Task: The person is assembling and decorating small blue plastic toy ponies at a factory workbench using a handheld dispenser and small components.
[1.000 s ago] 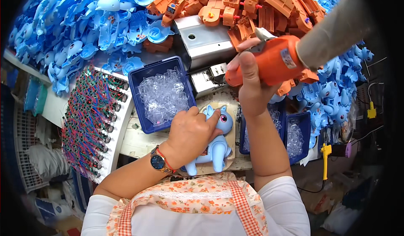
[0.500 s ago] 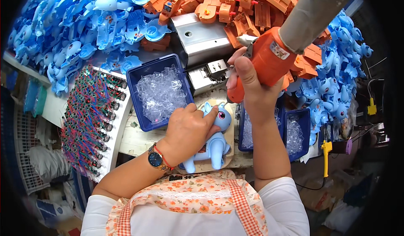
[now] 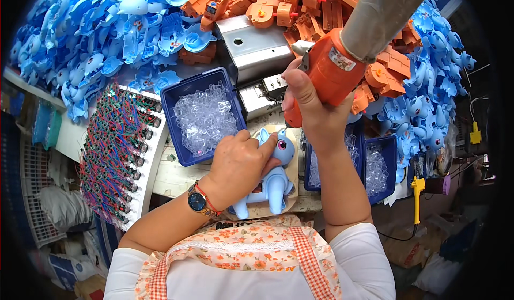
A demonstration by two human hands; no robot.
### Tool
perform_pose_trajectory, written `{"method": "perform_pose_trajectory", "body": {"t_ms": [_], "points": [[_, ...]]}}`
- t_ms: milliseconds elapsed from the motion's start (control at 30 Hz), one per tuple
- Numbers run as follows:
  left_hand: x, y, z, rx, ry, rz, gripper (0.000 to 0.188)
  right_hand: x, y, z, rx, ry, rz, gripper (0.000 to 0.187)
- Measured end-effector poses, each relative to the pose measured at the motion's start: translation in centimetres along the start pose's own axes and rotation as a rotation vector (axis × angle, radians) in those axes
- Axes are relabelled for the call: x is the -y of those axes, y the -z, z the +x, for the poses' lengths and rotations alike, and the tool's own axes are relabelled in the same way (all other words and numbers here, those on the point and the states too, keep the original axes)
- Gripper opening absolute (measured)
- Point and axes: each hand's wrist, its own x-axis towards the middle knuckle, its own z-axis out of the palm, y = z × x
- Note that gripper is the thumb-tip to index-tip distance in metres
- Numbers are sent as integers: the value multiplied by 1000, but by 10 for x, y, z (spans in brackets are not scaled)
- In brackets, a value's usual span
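Observation:
A light blue toy pony (image 3: pixel 276 188) with a purple eye lies on a pale board (image 3: pixel 290 200) in front of me. My left hand (image 3: pixel 235 163) is closed on its head and neck, the index finger stretched along the head near the eye. Above the toy, my right hand (image 3: pixel 321 107) is wrapped round an orange power screwdriver (image 3: pixel 333 67), tilted with its lower end toward the toy's head. A thick grey sleeve (image 3: pixel 383 19) runs from the tool's upper end to the top right. Whether the screwdriver's bit touches the toy I cannot tell.
A blue bin (image 3: pixel 243 115) of clear plastic pieces stands left of the toy; more bins (image 3: pixel 390 166) are at right. Wired circuit boards (image 3: pixel 115 150) lie far left. Blue shells (image 3: pixel 128 27) and orange housings (image 3: pixel 267 3) are heaped behind a metal box (image 3: pixel 262 51). A yellow tool (image 3: pixel 417 203) hangs right.
My right hand and the screwdriver have shifted slightly left and away from me. My left hand and the toy pony stay in place.

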Motion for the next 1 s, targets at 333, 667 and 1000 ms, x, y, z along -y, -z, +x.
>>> {"method": "perform_pose_trajectory", "body": {"t_ms": [333,667,1000], "points": [[0,0,0,17,7,6,44,1,-8,0,43,-8,71,30],[1,0,1,15,12,-19,43,3,-4,-6,32,-6,42,29],[1,0,1,10,4,-16,43,2,5,-9,22,-23,19,29]]}}
